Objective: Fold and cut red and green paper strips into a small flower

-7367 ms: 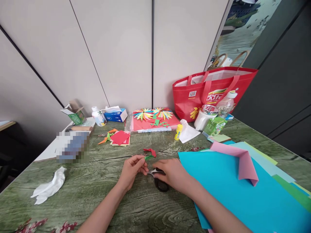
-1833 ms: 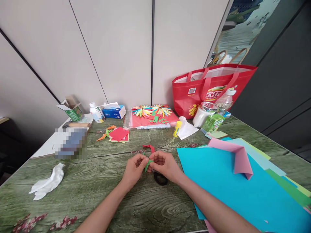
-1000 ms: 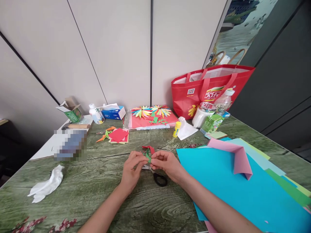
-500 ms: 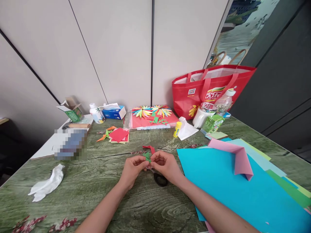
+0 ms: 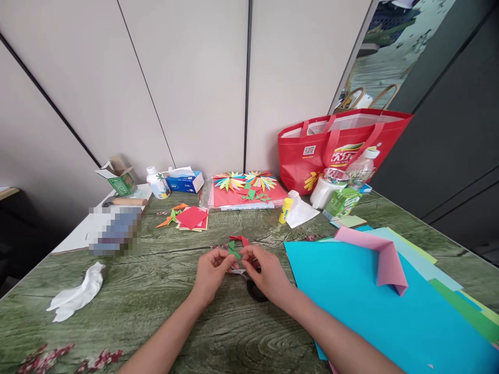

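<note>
Between my two hands is a small folded piece of green paper [image 5: 233, 249]. My left hand [image 5: 212, 271] is closed, pinching its left side between thumb and forefinger. At its right edge are the bent fingertips of my right hand [image 5: 268, 272], also closed on it. Just behind lies a folded strip of red paper [image 5: 240, 240] on the table. Scissors [image 5: 255, 292] with dark handles lie beneath my right hand, partly covered by it.
On the right, a large blue sheet [image 5: 343, 291] carries a folded pink paper [image 5: 390, 259]. A yellow glue stick [image 5: 285, 211] stands by a white tissue [image 5: 300, 212]. Red squares [image 5: 192, 218] lie left of centre. Farther back are colourful paper fans [image 5: 230, 181] and a red bag [image 5: 296, 161].
The green paper has turned between my fingers and shows more of its folded shape. My right fingers have shifted slightly on its edge. The view has moved a little.
</note>
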Tool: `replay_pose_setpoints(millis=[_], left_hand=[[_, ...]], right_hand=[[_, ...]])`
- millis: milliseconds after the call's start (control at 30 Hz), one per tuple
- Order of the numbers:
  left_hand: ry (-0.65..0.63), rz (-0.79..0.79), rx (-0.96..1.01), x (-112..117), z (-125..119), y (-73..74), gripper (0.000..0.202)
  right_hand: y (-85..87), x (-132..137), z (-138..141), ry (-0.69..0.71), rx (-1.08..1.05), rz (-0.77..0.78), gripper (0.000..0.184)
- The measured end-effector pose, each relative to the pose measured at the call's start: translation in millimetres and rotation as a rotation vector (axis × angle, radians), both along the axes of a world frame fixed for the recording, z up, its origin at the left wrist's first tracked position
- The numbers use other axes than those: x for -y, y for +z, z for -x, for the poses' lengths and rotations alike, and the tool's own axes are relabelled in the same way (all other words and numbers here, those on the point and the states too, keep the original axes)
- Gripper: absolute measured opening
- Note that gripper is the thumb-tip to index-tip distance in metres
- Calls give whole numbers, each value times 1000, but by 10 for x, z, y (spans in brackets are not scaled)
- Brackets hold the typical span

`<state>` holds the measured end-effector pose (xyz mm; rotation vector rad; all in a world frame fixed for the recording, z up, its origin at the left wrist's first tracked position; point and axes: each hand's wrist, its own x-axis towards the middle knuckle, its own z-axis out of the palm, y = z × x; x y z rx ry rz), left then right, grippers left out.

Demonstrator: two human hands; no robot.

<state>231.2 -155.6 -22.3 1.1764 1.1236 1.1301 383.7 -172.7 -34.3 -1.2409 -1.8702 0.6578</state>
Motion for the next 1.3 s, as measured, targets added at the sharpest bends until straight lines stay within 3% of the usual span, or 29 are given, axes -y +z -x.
replay_pose_setpoints(millis=[200, 400, 733, 967, 1300], left_hand=[[236, -24, 155, -150, 130, -22, 17], [284, -20, 191, -163, 143, -30, 17], [282, -12, 285, -167, 131, 29, 21], [292, 7, 325, -174, 135, 29, 26], [353, 37, 349, -207, 175, 30, 26]], right_hand=[[63, 2, -43, 85, 434, 83, 6], [184, 72, -144, 296, 396, 126, 29], [231, 62, -75, 117, 593, 124, 20], [251, 78, -12, 78, 651, 169, 19], [25, 38, -12, -5, 430, 140, 21]])
